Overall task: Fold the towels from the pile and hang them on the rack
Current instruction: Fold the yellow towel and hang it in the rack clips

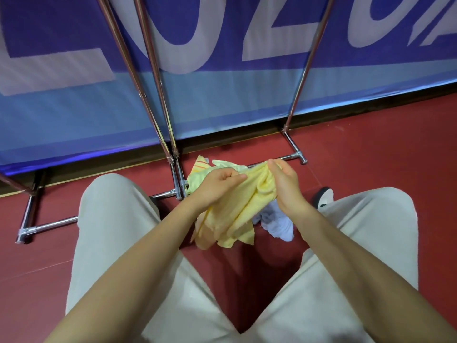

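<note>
Both hands grip one yellow towel [237, 209] held up between the knees: left hand [217, 186] has fingers curled round its left part, right hand [284, 184] pinches a bunched edge at the top right. Towel hangs crumpled below the hands, clear of the floor as far as can be told.

Pile on the floor under and beyond it, at least two more pieces showing: one pale yellow-green towel with orange stripes [200, 169] on the far left side, one white-grey towel [277, 221] near right. Total count in the pile cannot be told, partly hidden.

Metal rack [158, 95] stands just beyond the pile: three chrome uprights visible, two close together at centre-left, one at right, plus floor bars with joints. Striped towel lies against the centre base joint. No towels on the visible bars.

Two legs in beige trousers [118, 231] spread either side. One dark-and-white shoe [324, 196] at right.

Floor [371, 157] is red-brown. Far side: blue banner [222, 95] with large white letters.
</note>
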A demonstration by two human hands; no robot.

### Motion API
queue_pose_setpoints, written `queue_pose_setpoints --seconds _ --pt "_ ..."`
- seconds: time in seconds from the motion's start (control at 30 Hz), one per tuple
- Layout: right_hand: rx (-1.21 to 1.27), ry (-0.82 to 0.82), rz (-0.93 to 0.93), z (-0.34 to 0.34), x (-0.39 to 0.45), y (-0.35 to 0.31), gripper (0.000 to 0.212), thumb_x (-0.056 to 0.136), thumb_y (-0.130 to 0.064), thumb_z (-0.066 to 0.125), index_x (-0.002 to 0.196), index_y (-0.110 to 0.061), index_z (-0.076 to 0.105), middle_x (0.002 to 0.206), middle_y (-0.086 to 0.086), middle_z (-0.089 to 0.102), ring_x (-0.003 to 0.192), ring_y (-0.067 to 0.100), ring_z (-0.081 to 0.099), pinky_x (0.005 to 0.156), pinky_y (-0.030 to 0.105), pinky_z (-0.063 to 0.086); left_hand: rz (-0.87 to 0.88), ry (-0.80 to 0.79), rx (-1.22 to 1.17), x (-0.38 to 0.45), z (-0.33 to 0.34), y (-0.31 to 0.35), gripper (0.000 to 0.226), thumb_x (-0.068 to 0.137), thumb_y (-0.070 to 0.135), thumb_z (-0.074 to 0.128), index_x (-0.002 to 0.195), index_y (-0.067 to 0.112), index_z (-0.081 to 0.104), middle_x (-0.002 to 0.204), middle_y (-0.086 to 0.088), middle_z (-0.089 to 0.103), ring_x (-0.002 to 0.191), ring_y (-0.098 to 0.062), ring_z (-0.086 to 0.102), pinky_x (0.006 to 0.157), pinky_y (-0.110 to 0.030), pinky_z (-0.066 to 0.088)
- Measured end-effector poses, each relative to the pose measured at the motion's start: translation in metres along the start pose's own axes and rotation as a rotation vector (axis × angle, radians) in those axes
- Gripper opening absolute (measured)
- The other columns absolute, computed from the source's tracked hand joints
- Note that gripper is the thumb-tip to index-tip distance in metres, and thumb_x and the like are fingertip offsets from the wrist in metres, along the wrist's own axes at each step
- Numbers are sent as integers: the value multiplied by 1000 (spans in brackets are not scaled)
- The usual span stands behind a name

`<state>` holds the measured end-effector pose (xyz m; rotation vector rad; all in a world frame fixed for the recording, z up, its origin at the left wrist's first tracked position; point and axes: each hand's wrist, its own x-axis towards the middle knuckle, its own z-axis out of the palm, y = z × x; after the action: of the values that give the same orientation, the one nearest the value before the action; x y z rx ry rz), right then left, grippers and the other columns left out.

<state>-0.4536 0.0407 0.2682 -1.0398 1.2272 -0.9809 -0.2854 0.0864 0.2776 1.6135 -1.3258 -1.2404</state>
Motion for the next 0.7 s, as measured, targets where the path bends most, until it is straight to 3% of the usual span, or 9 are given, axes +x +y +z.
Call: queue_pose_setpoints --seconds 0.13,0.43,0.53,0.7 --pt "29 182 37 -25 12 11 16 97 -22 52 87 -10 55 79 9 47 75 19 46 69 31 40 -67 -65 50 2 -1 -5 34 92 33 63 67 15 48 60 4 39 49 -5 34 44 -13 28" --pt "-32 445 132 -63 30 28 29 97 -26 50 71 -16 53 70 1 53 72 18 53 74 33 45 -78 18 172 -1 -30 -31 21 93 25 63 75 15 62 67 7 53 62 -5 46 61 -20 37" --pt "-116 394 180 -63 27 30 26 98 -27 50 76 -14 55 72 0 55 70 16 53 72 30 44 7 122 155 -7 -29 -33 33 99 23 54 66 23 55 56 17 47 54 2 41 59 -22 34" --pt "-393 173 96 -45 20 33 29 95 -26 54 79 -2 58 74 7 53 73 20 50 66 31 38 80 303 50 -13 -33 -27 22 99 17 50 89 10 69 81 7 64 76 -4 56 72 -22 44"
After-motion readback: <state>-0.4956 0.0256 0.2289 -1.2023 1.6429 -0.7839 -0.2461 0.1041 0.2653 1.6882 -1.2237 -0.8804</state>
